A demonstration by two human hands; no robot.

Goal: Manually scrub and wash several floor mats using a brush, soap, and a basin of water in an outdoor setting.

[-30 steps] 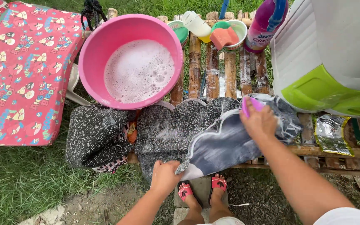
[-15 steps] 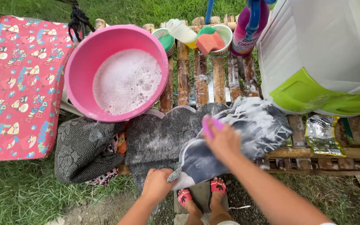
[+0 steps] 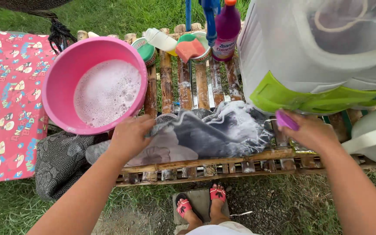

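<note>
Left grip: the left hand (image 3: 129, 137) pressed flat, fingers spread, on the near-left edge of the wet grey garment (image 3: 205, 135), pinning it rather than closing round it
Right grip: the right hand (image 3: 312, 132) was closed round a small purple brush (image 3: 286, 120), held just off the garment's right end, near the green-trimmed white tub (image 3: 309, 65)
Garment: it lay spread and rumpled across the slatted bamboo desk (image 3: 222, 163), streaked with suds, between the two hands
Handling: soaked cloth, judged limp, heavy with water and slick with soap; it would sag and slide if lifted by one corner, so a bunched handful at an edge or fold seemed the surest hold
Brush: small, rigid and light, likely slippery when soapy
Surface: round bamboo poles with gaps, wet and uneven; cloth could droop between them
Around: a pink basin (image 3: 94, 85) of foamy water stood beside the left hand, a dark dotted cloth (image 3: 59, 161) hung off the desk's left end, and a purple bottle (image 3: 226, 30) and an orange sponge (image 3: 189, 49) sat at the far edge
Ground: grass, with a red patterned mat (image 3: 5, 104) to the left
</note>
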